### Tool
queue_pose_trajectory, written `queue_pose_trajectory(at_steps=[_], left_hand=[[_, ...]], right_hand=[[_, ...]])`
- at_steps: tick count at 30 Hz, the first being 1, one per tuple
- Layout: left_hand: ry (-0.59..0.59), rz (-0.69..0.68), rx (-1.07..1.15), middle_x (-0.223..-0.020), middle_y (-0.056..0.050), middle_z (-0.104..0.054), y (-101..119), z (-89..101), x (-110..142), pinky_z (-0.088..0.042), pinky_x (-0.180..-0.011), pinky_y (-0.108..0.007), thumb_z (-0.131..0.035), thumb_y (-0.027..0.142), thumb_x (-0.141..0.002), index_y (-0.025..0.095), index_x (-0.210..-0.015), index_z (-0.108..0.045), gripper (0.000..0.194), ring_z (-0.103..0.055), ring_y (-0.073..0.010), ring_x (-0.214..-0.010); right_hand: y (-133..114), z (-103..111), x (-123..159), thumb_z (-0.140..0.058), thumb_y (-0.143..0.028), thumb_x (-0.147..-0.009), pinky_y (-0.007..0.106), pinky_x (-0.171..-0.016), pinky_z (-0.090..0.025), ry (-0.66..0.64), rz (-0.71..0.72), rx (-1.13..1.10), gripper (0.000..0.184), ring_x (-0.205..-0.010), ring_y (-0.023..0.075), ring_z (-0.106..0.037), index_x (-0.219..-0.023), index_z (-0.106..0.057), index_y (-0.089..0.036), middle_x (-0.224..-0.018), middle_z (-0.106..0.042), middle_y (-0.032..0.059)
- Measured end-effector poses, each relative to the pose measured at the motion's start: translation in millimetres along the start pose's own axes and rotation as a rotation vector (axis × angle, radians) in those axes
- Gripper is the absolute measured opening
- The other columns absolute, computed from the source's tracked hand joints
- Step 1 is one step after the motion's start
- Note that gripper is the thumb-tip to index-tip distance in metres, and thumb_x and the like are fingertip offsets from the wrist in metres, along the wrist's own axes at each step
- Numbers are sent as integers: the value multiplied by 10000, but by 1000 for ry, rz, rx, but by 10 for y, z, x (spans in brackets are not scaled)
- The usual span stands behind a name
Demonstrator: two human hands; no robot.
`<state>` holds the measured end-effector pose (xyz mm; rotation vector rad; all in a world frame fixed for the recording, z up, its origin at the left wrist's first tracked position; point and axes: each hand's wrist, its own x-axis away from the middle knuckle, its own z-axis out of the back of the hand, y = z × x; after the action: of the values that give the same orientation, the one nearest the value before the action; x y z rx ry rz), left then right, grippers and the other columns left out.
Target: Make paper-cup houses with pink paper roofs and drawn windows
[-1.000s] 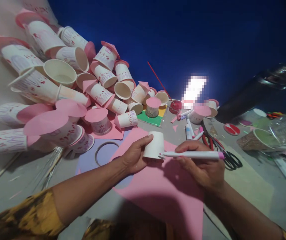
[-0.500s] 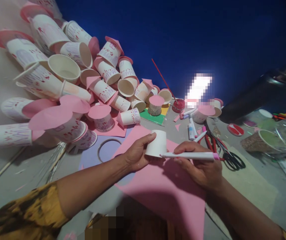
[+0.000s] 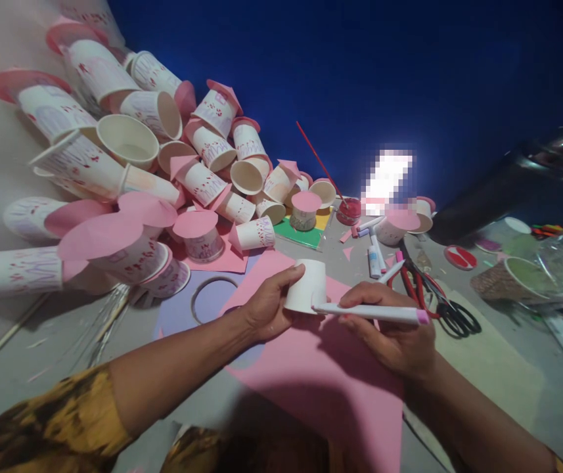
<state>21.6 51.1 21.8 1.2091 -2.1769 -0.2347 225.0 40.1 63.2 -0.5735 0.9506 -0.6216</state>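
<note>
My left hand (image 3: 266,305) grips a plain white paper cup (image 3: 307,286) turned upside down on a pink paper sheet (image 3: 320,371). In my right hand (image 3: 389,335) lies a white marker with a pink end (image 3: 372,312), held nearly level. Its tip touches the cup's lower rim on the right side. Both forearms reach in from the bottom, the left one in a yellow patterned sleeve.
A big heap of decorated paper cups with pink paper lids (image 3: 163,177) fills the left. Loose markers (image 3: 374,253), scissors (image 3: 439,302), a red paint pot with a brush (image 3: 345,210), a green card (image 3: 301,233) and a purple sheet with a ring (image 3: 209,295) lie beyond.
The marker tip has slid in against the cup's rim and my right hand has drifted slightly left. The cup stays in place under my left hand.
</note>
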Motion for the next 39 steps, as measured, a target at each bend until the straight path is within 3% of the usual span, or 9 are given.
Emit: queue_pose_trajectory(at_steps=[3, 8, 16, 23, 35, 39], left_hand=[[8, -3, 35, -841, -118, -769, -3, -13, 0, -600, -683, -303, -598, 267, -954, 45, -1156, -686, 313, -721, -202, -721], [-14, -3, 21, -825, -109, -765, -12, -20, 10, -587, -670, -304, -631, 259, -911, 59, -1158, -693, 324, -707, -205, -701], [-71, -49, -13, -984, -124, -771, -24, -38, 11, -587, -828, -377, -695, 244, -825, 99, -1234, -672, 434, -730, -272, -895], [-89, -66, -22, -960, -109, -769, -27, -13, 13, -585, -816, -382, -687, 243, -817, 117, -1212, -695, 415, -725, -270, -877], [-95, -74, -5, -990, -125, -773, -16, -42, 20, -568, -909, -435, -645, 236, -831, 110, -1250, -663, 438, -728, -294, -945], [-101, -65, -7, -967, -136, -777, -16, -39, 21, -569, -891, -438, -656, 250, -831, 102, -1251, -646, 445, -736, -300, -926]], right_hand=[[10, -5, 0, -719, -209, -926, 231, -491, -504, -21, -4, 14, 68, -610, 152, -685, -993, -701, -210, -791, -742, 28], [36, -19, -16, -716, -201, -926, 265, -622, -584, 22, 23, 43, 75, -707, 176, -727, -1000, -704, -205, -845, -763, 46], [23, -14, -16, -716, -173, -924, 241, -505, -520, 115, 28, 108, 65, -606, 151, -689, -978, -698, -204, -790, -752, 31], [-15, -18, -32, -673, -144, -939, 265, -618, -580, 11, 141, 98, 106, -725, 174, -742, -1029, -683, -200, -856, -775, 55], [-31, -4, -44, -705, -126, -910, 252, -532, -536, 164, 94, 183, 100, -614, 152, -694, -955, -708, -216, -772, -758, 24], [-80, -8, -55, -680, -130, -919, 265, -551, -553, 113, 126, 191, 97, -630, 169, -712, -968, -702, -210, -772, -762, 36]])
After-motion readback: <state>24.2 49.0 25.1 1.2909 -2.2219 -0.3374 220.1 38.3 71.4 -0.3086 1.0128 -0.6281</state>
